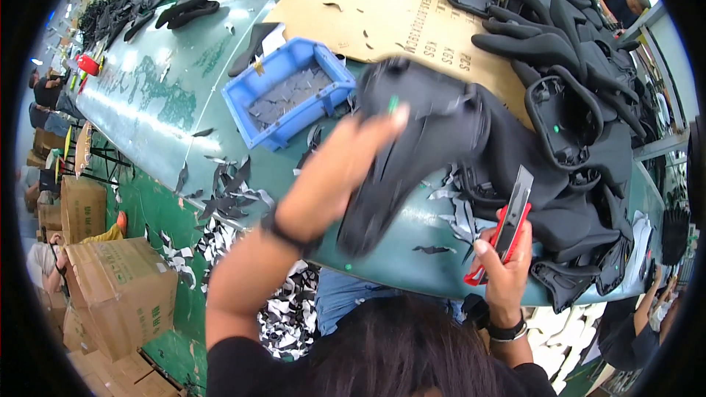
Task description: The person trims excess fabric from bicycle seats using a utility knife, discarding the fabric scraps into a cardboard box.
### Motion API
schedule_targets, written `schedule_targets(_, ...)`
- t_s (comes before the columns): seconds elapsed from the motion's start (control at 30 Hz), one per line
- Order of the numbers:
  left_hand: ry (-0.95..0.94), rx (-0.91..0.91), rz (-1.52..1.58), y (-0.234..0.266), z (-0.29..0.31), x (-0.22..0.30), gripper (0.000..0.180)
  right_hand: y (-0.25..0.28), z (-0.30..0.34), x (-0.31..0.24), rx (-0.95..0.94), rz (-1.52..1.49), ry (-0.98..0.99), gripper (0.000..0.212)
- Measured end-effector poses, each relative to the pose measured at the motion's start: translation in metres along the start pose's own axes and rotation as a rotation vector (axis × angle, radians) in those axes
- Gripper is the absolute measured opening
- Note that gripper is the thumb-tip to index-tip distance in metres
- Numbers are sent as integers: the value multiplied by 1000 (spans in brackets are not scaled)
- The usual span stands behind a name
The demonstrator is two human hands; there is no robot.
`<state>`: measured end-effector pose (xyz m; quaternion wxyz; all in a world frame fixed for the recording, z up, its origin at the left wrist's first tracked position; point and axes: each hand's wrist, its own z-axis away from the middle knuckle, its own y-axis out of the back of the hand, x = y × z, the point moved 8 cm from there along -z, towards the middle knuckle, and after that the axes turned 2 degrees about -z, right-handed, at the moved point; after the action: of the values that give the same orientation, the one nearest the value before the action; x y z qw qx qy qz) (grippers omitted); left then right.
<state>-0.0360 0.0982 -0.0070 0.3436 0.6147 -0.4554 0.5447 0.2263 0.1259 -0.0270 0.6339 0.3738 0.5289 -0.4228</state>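
Observation:
My left hand (pixel 346 165) grips a black bicycle saddle (pixel 434 132) over the table, its hollow underside partly showing. Hand and saddle are smeared by motion, and some of the fingers are hidden. A small green spot shows beside the fingertips. In my right hand (pixel 507 272) is a red utility knife (pixel 510 229), its blade out and pointing up, away from me. The knife is apart from the saddle, close to a heap of black saddles (pixel 573 213) on the right.
A blue plastic bin (pixel 235 106) holding grey bits stands left of the saddle. Cardboard (pixel 353 11) covers the table's far part. Black trimmings (pixel 228 187) lie along the near-left edge. Cartons (pixel 121 287) stand on the green floor at left. Other people are around the edges.

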Motion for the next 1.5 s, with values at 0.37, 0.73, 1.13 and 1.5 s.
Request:
schedule_targets(0.37, -412, -892, -824, -146, -114, -38, 75, 42, 5, 25, 126, -128, -37, 41)
schedule_targets(0.73, -216, -483, -1106, -81, -18, 18, 68, 79, 18, 8, 266, -50, 147, 49)
schedule_targets(1.13, 945, -557, -118, -105, 162, -67, 45, -1, 12, 18, -287, 588, 150, 48)
schedule_targets(1.5, -64, -134, -1015, -16, 105, -21, 59, -55, 12, 2, -498, 1247, 286, 56)
